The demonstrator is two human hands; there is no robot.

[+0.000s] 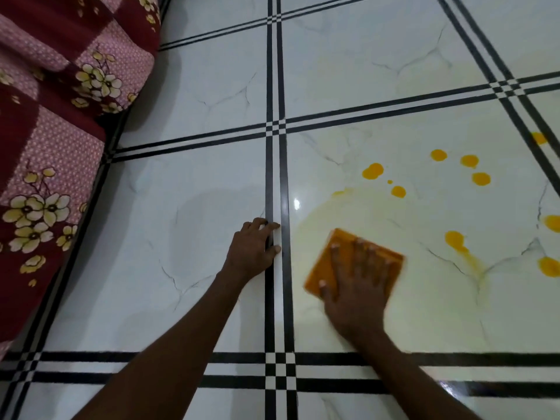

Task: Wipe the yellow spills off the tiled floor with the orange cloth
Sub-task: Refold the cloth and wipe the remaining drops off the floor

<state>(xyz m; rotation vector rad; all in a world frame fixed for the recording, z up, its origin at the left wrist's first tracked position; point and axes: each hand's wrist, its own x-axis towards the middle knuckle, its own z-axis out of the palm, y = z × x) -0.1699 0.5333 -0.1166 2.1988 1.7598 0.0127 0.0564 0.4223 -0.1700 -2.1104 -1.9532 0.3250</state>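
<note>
An orange cloth [328, 262] lies flat on the white tiled floor [194, 231]. My right hand [356, 286] presses down on it with fingers spread. Several yellow spills [373, 170] dot the tile beyond and to the right of the cloth, among them a smeared blob [456, 241] trailing a pale streak. A faint yellowish film covers the tile around the cloth. My left hand [253, 248] rests palm-down on the floor just left of the cloth, fingertips on the black grout stripe, holding nothing.
A mattress with a maroon and pink flowered cover [51, 140] runs along the left edge. Black double stripes [275, 177] cross the floor between tiles. More yellow drops [550, 266] sit at the right border of the view.
</note>
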